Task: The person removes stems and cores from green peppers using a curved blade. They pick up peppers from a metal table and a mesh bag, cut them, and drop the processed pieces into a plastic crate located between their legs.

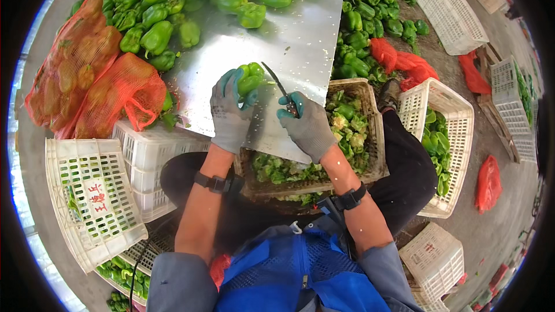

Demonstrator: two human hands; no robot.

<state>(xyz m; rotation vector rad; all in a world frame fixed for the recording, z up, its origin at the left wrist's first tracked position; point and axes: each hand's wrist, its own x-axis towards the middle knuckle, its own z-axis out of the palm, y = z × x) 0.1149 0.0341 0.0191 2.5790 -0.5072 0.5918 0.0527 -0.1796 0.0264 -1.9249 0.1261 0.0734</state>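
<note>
A green bell pepper (250,78) is held up over the metal table (231,43) in my left hand (230,112), which wears a grey and teal glove. My right hand (309,124), gloved the same way, grips a knife (276,78) by its dark handle. The blade points up and to the left, beside the pepper; whether it touches cannot be made out. Whole bell peppers (157,37) are heaped at the table's far left and far edge. Between my knees, partly under the table corner, a crate (378,133) holds pepper trimmings (347,121).
Red mesh sacks (75,69) lean at the left, above white crates (87,196). More bell peppers (364,17) lie piled right of the table. A white crate (462,156) with green peppers stands by my right knee. Red mesh (404,63) and a red bag (489,182) lie on the floor.
</note>
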